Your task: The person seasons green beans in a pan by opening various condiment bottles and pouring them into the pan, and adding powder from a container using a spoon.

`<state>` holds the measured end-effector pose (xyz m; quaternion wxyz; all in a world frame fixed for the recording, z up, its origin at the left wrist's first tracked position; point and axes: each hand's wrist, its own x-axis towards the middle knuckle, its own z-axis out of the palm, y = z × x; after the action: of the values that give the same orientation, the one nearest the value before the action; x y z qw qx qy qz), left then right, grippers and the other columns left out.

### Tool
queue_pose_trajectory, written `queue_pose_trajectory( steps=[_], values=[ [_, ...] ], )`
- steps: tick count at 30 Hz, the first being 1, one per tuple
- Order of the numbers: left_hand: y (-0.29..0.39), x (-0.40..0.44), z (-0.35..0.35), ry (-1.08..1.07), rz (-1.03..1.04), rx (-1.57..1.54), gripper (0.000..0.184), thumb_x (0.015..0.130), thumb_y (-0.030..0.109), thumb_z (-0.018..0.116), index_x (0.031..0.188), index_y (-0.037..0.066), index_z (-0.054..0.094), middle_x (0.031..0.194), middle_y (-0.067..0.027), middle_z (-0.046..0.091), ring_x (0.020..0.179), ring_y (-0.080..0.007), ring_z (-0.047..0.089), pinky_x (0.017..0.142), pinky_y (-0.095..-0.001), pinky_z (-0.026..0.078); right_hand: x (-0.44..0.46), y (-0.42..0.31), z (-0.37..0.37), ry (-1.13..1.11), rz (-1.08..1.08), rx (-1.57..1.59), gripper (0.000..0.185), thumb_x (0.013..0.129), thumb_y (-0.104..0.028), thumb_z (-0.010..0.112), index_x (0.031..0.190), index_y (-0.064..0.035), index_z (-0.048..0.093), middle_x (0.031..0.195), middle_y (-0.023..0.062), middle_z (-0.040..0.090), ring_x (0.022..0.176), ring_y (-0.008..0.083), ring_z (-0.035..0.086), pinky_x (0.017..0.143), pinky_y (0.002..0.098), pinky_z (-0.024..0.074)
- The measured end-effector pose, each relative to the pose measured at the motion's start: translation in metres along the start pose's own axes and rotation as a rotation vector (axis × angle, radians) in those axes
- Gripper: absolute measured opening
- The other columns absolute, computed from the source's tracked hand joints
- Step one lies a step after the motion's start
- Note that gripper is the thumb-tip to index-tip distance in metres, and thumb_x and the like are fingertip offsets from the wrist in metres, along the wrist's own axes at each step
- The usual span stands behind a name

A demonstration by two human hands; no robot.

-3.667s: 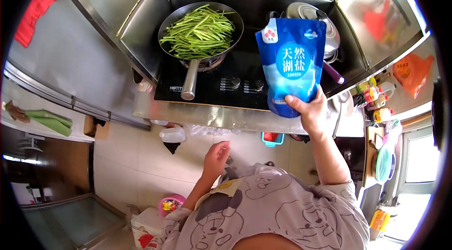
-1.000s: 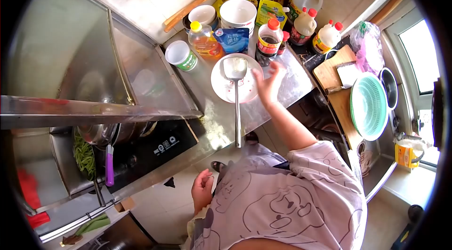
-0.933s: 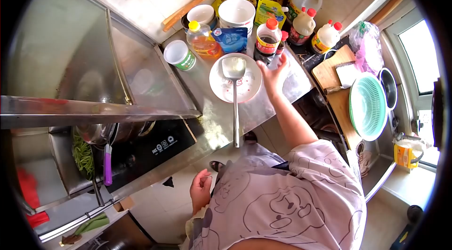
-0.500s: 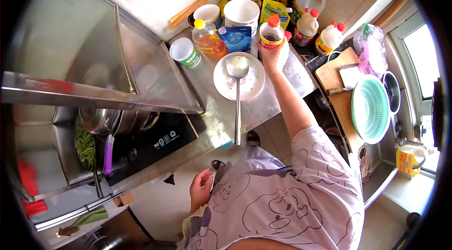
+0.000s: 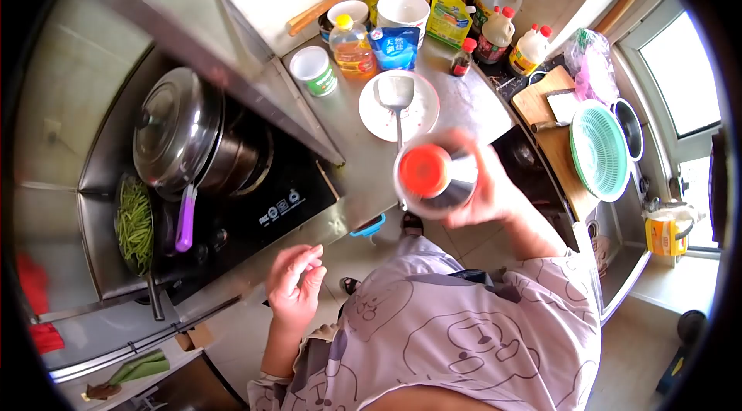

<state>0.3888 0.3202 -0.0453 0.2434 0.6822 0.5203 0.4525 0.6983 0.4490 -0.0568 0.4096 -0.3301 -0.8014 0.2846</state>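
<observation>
My right hand point(image 5: 488, 188) grips a bottle point(image 5: 427, 171) with a red cap and dark contents, held up in front of the counter. It is blurred, seen from above with its cap toward me. My left hand point(image 5: 295, 283) is in the air near the counter's front edge, fingers loosely bent and thumb apart, with nothing visible in it. Beyond the bottle, a white plate point(image 5: 421, 113) lies on the counter with a metal spatula point(image 5: 396, 92) on it, the handle pointing toward me and partly hidden by the bottle.
Behind the plate are a blue pouch point(image 5: 393, 47), an oil bottle point(image 5: 352, 51), a white-and-green tub point(image 5: 314, 72) and a small red-capped bottle point(image 5: 463, 57). At left, a lidded pot point(image 5: 174, 129) and a pan of green beans point(image 5: 135, 229) are on the stove. A green basket point(image 5: 599, 152) stands at right.
My right hand has lifted the bottle from the counter and brought it toward me. My left hand has risen and moved left. The view has shifted, showing more of the stove.
</observation>
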Motion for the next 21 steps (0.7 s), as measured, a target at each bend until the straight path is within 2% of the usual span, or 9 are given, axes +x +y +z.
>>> queue_pose_trajectory(
  steps=[1,3,5,7,13,15,16,17,21],
  values=[
    [0.013,0.002,-0.012,0.010,0.092,-0.008,0.030,0.081,0.004,0.072,0.110,0.003,0.066,0.102,-0.0122,0.063,0.080,-0.0187,0.061,0.067,-0.0267,0.051,-0.006,-0.019,0.015,-0.059,-0.006,0.080,0.083,0.055,-0.024,0.084,0.126,-0.0044,0.045,0.098,0.0160,0.064,0.086,0.0334,0.067,0.078,0.0380,0.0544],
    [0.032,0.000,-0.033,0.037,0.288,0.025,0.035,0.078,0.010,0.075,0.112,0.005,0.066,0.111,-0.0134,0.060,0.087,-0.0209,0.060,0.068,-0.0286,0.051,-0.018,-0.056,0.054,-0.248,0.035,0.174,0.080,0.056,-0.023,0.083,0.125,-0.0048,0.047,0.099,0.0147,0.065,0.085,0.0324,0.067,0.076,0.0386,0.0552],
    [0.046,-0.011,-0.062,-0.091,0.386,0.188,0.041,0.076,0.015,0.078,0.114,0.008,0.067,0.118,-0.0139,0.057,0.092,-0.0232,0.059,0.073,-0.0315,0.051,-0.025,-0.088,0.095,-0.338,0.004,0.157,0.079,0.056,-0.025,0.083,0.125,-0.0067,0.048,0.100,0.0138,0.065,0.084,0.0325,0.067,0.073,0.0391,0.0557],
    [0.042,-0.030,-0.090,-0.198,0.511,0.315,0.043,0.073,0.013,0.077,0.114,0.011,0.067,0.120,-0.0114,0.057,0.092,-0.0238,0.059,0.079,-0.0337,0.049,-0.037,-0.110,0.137,-0.422,0.029,0.135,0.080,0.056,-0.028,0.082,0.126,-0.0096,0.048,0.098,0.0127,0.065,0.083,0.0324,0.067,0.072,0.0388,0.0557],
    [0.014,-0.108,-0.179,-0.241,0.497,0.356,0.046,0.069,0.008,0.079,0.113,0.009,0.065,0.115,-0.0098,0.059,0.092,-0.0231,0.060,0.076,-0.0319,0.050,-0.038,-0.172,0.212,-0.463,-0.063,0.151,0.079,0.056,-0.028,0.081,0.125,-0.0075,0.049,0.096,0.0110,0.066,0.078,0.0310,0.066,0.068,0.0388,0.0539],
    [0.011,-0.123,-0.199,-0.205,0.422,0.321,0.041,0.073,0.011,0.077,0.112,0.010,0.064,0.110,-0.0109,0.060,0.089,-0.0269,0.060,0.073,-0.0350,0.052,-0.029,-0.190,0.224,-0.529,-0.087,0.105,0.076,0.057,-0.029,0.084,0.121,-0.0067,0.051,0.098,0.0132,0.066,0.079,0.0320,0.066,0.069,0.0384,0.0552],
    [0.009,-0.128,-0.209,-0.205,0.426,0.292,0.044,0.072,0.010,0.078,0.114,0.009,0.063,0.110,-0.0121,0.060,0.085,-0.0262,0.062,0.069,-0.0344,0.052,-0.025,-0.198,0.228,-0.550,-0.091,0.111,0.077,0.056,-0.028,0.083,0.122,-0.0075,0.051,0.099,0.0123,0.066,0.080,0.0319,0.066,0.070,0.0393,0.0550],
    [0.005,-0.132,-0.217,-0.182,0.477,0.301,0.046,0.071,0.009,0.079,0.114,0.008,0.063,0.111,-0.0142,0.059,0.081,-0.0258,0.062,0.068,-0.0339,0.053,-0.020,-0.208,0.232,-0.569,-0.078,0.115,0.075,0.056,-0.026,0.081,0.122,-0.0066,0.052,0.093,0.0113,0.066,0.076,0.0321,0.065,0.068,0.0390,0.0528],
    [0.006,-0.143,-0.237,-0.134,0.500,0.317,0.042,0.075,0.006,0.074,0.115,0.005,0.062,0.110,-0.0144,0.057,0.080,-0.0247,0.063,0.067,-0.0333,0.054,0.003,-0.226,0.247,-0.649,-0.114,0.139,0.076,0.054,-0.025,0.082,0.122,-0.0057,0.052,0.094,0.0123,0.067,0.080,0.0324,0.067,0.073,0.0386,0.0549]
  ],
)
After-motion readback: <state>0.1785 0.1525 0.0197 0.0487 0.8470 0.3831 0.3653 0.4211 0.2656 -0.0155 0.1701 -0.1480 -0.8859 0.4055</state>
